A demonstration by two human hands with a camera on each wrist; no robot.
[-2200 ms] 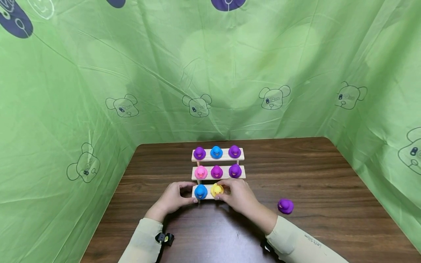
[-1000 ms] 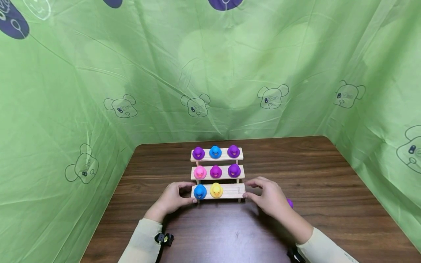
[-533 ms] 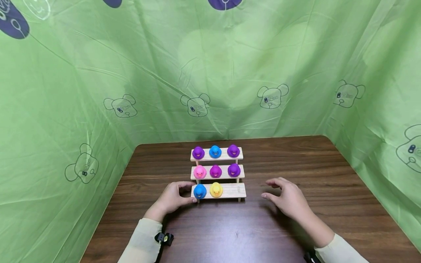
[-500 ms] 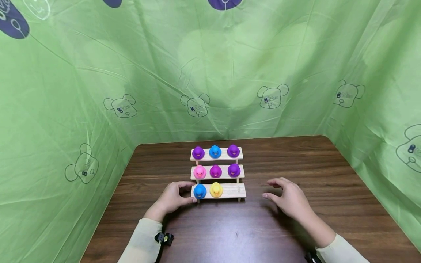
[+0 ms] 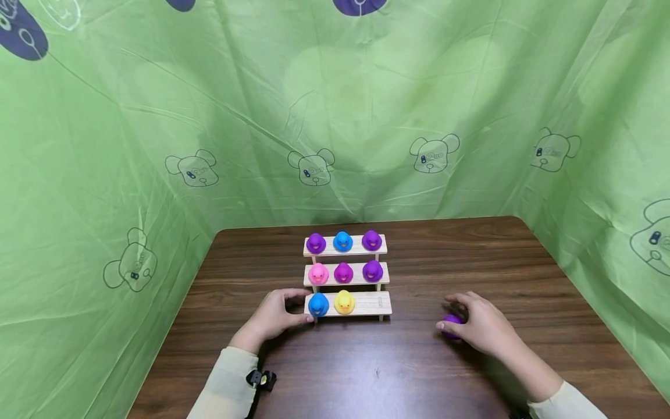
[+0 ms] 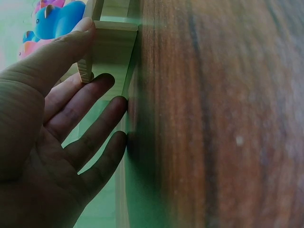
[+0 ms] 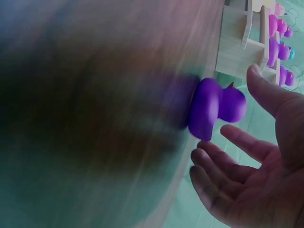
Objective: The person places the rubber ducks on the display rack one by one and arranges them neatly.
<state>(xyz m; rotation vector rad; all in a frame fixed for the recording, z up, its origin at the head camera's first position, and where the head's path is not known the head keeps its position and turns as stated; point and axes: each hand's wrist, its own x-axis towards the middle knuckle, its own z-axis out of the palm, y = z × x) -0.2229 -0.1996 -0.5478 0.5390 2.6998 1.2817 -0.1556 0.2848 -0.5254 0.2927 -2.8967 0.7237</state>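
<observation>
A three-tier wooden display stand [image 5: 366, 304] stands on the table with small rubber ducks on it. On its lowest step sit a blue duck [image 5: 318, 305] and a yellow duck [image 5: 344, 302], with bare wood to their right. My left hand [image 5: 269, 319] pinches the left end of that step between thumb and index finger; its other fingers spread loosely in the left wrist view. Out to the right, my right hand [image 5: 484, 327] is around a purple duck [image 7: 204, 109] on the table. The right wrist view shows a gap between this duck and the thumb, fingers relaxed.
The middle step bears a pink duck [image 5: 318, 273], a magenta duck [image 5: 343, 273] and a purple one. Two purple ducks flank a blue duck [image 5: 342, 241] on the top step. Green cloth [image 5: 335, 116] hangs around the dark wooden table [image 5: 398, 372].
My right hand let go of the yellow duck on the lowest step, passed the stand's right end and moved right and nearer, down to the purple duck. The left hand has stayed put.
</observation>
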